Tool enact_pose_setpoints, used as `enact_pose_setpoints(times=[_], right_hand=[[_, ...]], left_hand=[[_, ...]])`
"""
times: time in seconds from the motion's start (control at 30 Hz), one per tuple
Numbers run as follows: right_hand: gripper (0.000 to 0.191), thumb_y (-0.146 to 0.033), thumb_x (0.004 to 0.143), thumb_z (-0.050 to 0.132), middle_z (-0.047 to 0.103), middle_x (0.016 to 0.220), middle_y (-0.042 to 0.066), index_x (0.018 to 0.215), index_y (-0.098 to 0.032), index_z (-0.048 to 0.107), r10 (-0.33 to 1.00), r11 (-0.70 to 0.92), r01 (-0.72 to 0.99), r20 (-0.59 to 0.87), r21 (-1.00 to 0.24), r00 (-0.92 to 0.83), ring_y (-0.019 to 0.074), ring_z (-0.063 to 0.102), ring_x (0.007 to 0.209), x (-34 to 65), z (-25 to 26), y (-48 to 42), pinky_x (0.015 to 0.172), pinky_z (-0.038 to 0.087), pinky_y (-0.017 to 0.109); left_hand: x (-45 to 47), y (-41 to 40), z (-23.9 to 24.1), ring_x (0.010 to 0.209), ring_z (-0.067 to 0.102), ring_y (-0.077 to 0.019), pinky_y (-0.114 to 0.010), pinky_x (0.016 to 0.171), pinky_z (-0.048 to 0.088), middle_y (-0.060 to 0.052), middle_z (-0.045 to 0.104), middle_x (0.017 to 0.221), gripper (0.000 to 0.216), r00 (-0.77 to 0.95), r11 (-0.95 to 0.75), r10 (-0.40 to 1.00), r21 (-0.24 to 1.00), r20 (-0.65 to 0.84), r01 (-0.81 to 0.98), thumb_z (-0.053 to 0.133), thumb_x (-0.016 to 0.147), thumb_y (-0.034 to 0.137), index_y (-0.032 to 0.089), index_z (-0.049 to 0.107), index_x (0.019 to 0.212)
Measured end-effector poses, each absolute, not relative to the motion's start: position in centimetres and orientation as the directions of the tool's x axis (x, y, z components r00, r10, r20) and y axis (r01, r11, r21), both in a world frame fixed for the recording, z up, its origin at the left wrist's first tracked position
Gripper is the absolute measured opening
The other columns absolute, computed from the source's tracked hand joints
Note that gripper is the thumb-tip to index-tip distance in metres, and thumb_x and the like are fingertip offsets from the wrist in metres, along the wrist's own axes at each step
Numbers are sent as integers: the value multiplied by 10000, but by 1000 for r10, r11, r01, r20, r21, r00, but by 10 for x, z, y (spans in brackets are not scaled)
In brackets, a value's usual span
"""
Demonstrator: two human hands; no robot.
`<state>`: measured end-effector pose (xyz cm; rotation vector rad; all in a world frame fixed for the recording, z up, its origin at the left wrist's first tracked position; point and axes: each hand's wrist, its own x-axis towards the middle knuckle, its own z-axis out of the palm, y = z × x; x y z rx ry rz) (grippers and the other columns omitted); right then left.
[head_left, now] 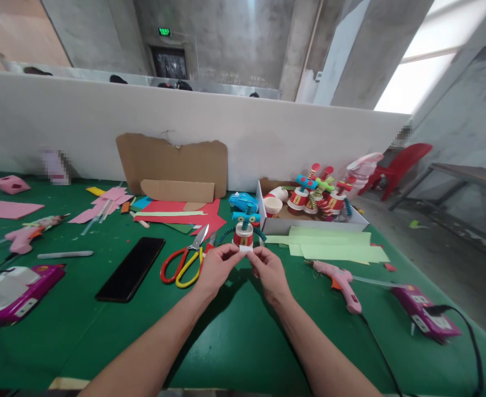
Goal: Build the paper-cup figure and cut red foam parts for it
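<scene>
Between my two hands is a small white piece, perhaps paper (246, 249), pinched at both ends. My left hand (220, 267) grips its left end with thumb and fingertips, and my right hand (270, 271) grips the other end. Directly behind it stands a paper-cup figure (243, 234) with a red band, a blue top and dark coiled arms; its lower part is hidden by the white piece and my fingers. Left of my left hand lie scissors (188, 259) with one red and one yellow handle. A blue tape dispenser-like object (243, 202) sits behind the figure.
A white box (313, 225) holds several similar cup figures. Pale green paper strips (338, 245) lie before it. A pink glue gun (340, 284) and purple power strip (427, 314) are at right. At left are a black phone (131, 269), another glue gun (30, 234) and red paper (177, 209).
</scene>
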<state>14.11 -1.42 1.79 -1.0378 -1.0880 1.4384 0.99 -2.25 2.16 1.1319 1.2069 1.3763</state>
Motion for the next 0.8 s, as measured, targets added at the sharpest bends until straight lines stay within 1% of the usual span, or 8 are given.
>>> enact_pose_setpoints(times=[0.1,0.23,0.37,0.47,0.53,0.6,0.7,0.8], right_hand=[[377,-488,587,767,387,465,-94,632,-184,548,989,-99,-241,-69,-965,-131,45,282,410,140,17,-14,414,189,204],[383,-477,574,775,412,462,-86,600,-179,536,990,-92,-246,-61,-965,-129,42,300,412,139,15,-14,417,199,199],[369,-468,579,766,453,476,-68,582,-176,541,982,-133,-225,-97,-965,-163,45,332,404,142,13,-12,415,223,200],[328,-470,639,708,506,530,-42,606,-174,571,969,-164,-185,-123,-969,-216,53,358,414,149,13,-7,418,263,205],[255,-430,690,661,543,584,-28,691,-177,631,980,-81,-112,-59,-990,-191,66,385,438,154,15,-4,436,311,213],[187,-341,704,647,596,674,-10,808,-190,681,986,98,7,96,-995,-138,86,440,491,158,16,-1,486,380,231],[227,-215,694,637,668,876,30,910,-214,706,920,381,149,358,-913,-157,131,562,656,159,18,-1,645,480,278],[222,-161,712,602,697,914,44,895,-219,713,847,521,188,477,-833,-235,170,614,788,157,16,-3,759,503,314]], left_hand=[[8,-22,22,622,497,-116,-240,624,400,17,588,622,259,-114,-80,991,994,71,-77,769,583,396,166,651,598],[6,-22,23,598,460,-105,-234,599,373,30,541,573,242,-112,-56,993,992,44,-115,778,541,348,161,624,542],[4,-21,22,540,405,-87,-223,536,309,31,523,526,255,-80,39,996,991,-49,-125,756,546,379,149,646,562],[1,-18,21,484,357,-67,-213,486,248,40,483,475,287,-63,103,991,983,-114,-150,752,539,405,139,650,577],[-1,-17,22,448,338,-55,-208,462,227,51,454,446,311,-64,132,987,965,-150,-227,764,521,411,141,615,560],[-3,-16,23,411,313,-41,-204,439,211,66,418,421,336,-46,171,980,934,-195,-315,780,504,404,148,564,537],[-4,-16,24,375,280,-25,-197,414,197,80,381,399,368,23,256,963,883,-269,-393,801,486,379,153,513,517],[-3,-18,24,359,266,-17,-191,402,186,87,361,390,401,94,314,948,852,-303,-419,812,482,376,158,476,507]])
